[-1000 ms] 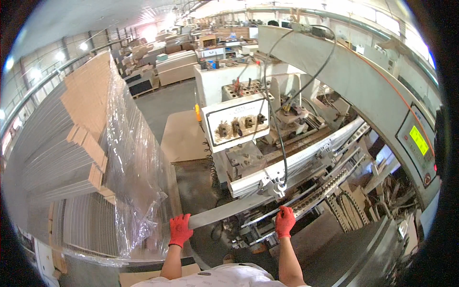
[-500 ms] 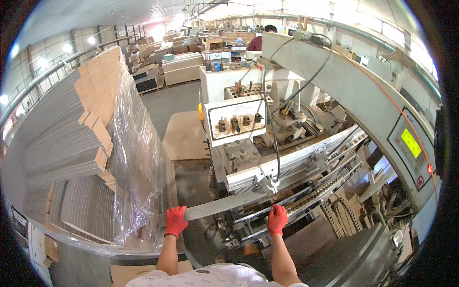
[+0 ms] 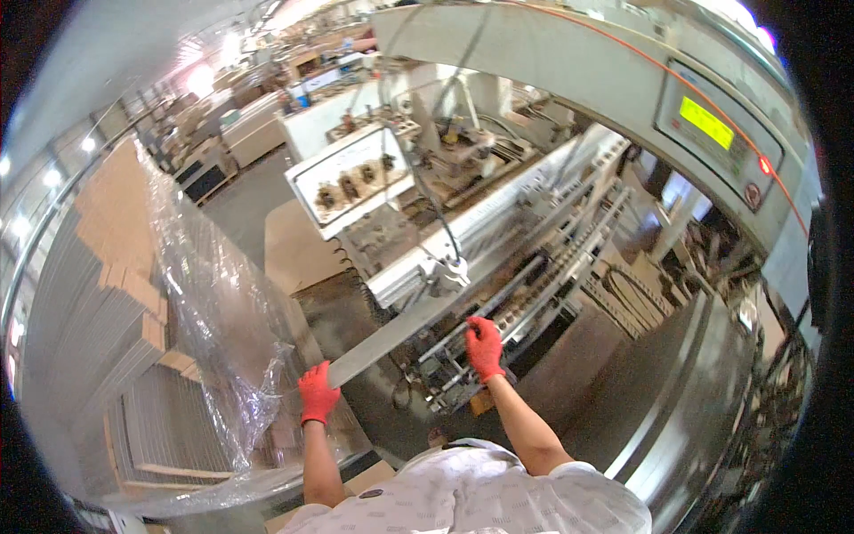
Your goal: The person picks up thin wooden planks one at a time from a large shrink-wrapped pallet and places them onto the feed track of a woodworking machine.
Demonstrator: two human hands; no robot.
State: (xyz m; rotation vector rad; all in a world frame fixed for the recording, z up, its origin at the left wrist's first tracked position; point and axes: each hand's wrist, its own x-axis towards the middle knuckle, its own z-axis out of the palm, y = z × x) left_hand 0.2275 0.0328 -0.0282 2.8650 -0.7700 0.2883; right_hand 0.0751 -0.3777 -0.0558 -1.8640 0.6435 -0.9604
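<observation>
A long, narrow grey board (image 3: 396, 336) runs diagonally into a woodworking machine, along its pale metal fence (image 3: 498, 218). My left hand (image 3: 318, 393), in a red glove, is closed round the board's near end. On the other side of the board, my right hand (image 3: 485, 347), also red-gloved, is above the machine's near metal rails (image 3: 511, 307). Its fingers are curled; whether anything is in them is hidden. A metal clamp head (image 3: 450, 276) with a dark hose stands over the board's middle.
Left stands a tall stack of boards (image 3: 120, 258) partly covered in clear plastic wrap (image 3: 218, 303). A white knob panel (image 3: 351, 178) sits beyond the board. Overhead spans a grey beam (image 3: 569, 53) with a lit yellow-green display (image 3: 707, 123). Dark panels (image 3: 658, 392) lie at right.
The view has turned right and tilted, so the machine appears further left. My left hand stays on the board's end. My right hand stays near the rails, its fingers still curled.
</observation>
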